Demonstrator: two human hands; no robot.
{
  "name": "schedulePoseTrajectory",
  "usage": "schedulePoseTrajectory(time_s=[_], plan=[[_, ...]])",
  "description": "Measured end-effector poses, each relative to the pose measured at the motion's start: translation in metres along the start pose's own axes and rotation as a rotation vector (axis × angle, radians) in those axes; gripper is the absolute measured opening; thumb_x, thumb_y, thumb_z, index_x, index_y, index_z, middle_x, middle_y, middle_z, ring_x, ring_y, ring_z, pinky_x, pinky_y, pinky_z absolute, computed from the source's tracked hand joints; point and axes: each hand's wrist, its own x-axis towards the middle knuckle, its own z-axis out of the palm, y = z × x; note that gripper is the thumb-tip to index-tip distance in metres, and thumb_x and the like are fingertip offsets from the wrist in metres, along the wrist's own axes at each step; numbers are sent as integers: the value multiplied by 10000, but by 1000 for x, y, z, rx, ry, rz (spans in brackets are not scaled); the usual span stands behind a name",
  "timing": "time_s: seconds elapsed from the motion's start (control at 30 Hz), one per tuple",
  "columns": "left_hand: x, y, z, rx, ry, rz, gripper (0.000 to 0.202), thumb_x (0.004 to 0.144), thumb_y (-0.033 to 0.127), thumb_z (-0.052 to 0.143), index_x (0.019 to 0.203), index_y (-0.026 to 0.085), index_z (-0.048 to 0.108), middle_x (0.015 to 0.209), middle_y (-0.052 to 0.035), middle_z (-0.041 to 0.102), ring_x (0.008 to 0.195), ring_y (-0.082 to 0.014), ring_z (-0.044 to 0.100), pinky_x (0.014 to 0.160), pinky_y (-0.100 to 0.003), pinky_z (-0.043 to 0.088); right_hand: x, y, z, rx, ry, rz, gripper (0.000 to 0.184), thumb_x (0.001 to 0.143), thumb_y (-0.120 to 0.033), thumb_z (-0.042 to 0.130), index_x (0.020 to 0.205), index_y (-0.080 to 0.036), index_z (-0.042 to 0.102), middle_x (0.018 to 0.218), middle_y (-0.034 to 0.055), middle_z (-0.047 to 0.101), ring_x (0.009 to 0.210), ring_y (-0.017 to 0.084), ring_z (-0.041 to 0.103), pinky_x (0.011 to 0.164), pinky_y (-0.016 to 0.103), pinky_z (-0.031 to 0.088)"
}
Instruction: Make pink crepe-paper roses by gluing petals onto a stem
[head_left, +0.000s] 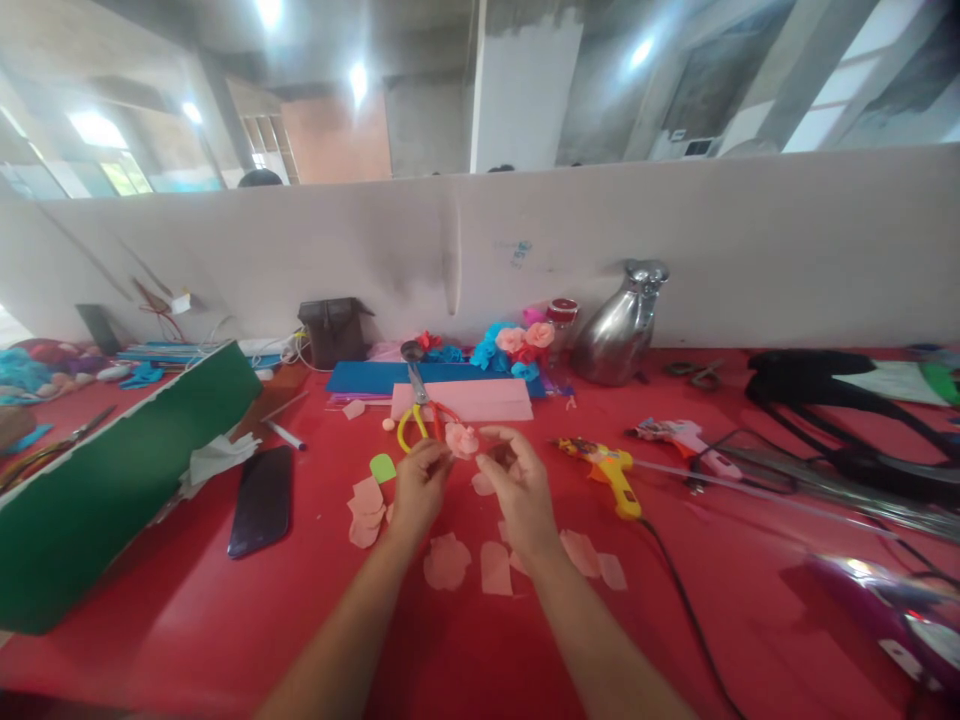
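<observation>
head view: left hand (pixel 419 482) pinches pink flower (pixel 461 440), right hand (pixel 520 490) beside it.

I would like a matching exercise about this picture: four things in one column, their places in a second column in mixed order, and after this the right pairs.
Things
1. Pink paper flower
2. Dark phone
3. Metal jug
4. Yellow glue gun

Places
A. Near the pale wall
B. To the right of the right hand, beside another glue gun
C. Between the fingertips of the two hands
D. To the left of the left hand, beside the green panel

Pairs: 1-C, 2-D, 3-A, 4-B.
</observation>
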Motion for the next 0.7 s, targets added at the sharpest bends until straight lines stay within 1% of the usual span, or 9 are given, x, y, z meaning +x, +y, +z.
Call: schedulePoseTrajectory(time_s=[0.07,0.17,0.3,0.4,0.47,0.63,0.7], plan=[[0,-2,0,94,-7,42,168,775,192,526,647,165,630,696,-30,561,645,-133,494,593,-236,356,0,0,0,-28,-4,-23,235,723,-290,603,947,-220,580,896,39,586,712,152,499,623,273,421],[-1,-6,0,208,-7,90,151,783,176,520,703,173,648,739,-42,599,690,-148,514,643,-253,380,1,3,-1,-104,13,-78,247,757,-337,592,968,-209,592,904,53,600,756,166,529,655,289,438],[-1,-7,-1,323,-1,162,146,795,184,531,722,187,658,741,-41,621,726,-162,509,692,-282,385,1,6,-2,-181,59,-157,234,769,-346,587,948,-194,595,879,44,616,736,155,549,669,292,447],[-1,-6,-2,355,0,190,138,798,178,537,740,186,663,745,-42,630,722,-163,504,683,-284,393,1,5,-4,-178,91,-186,170,808,-325,541,908,-193,579,835,29,607,728,149,554,659,276,446],[-1,-5,-2,365,9,200,140,796,163,538,748,185,667,752,-43,634,722,-162,505,680,-285,399,0,3,-5,-213,109,-222,126,824,-296,520,872,-194,577,816,20,592,719,143,547,651,269,441],[-1,-6,-2,371,35,230,152,798,163,536,765,192,681,780,-50,653,744,-167,516,682,-296,410,2,-1,-6,-407,132,-426,52,793,-226,559,787,-187,593,775,13,557,674,132,495,628,268,420],[-1,-6,-3,377,44,236,146,795,165,542,763,191,682,784,-51,659,746,-168,516,683,-297,412,1,-2,-6,-439,122,-466,43,793,-212,557,789,-188,592,772,12,549,671,131,485,632,271,421]])
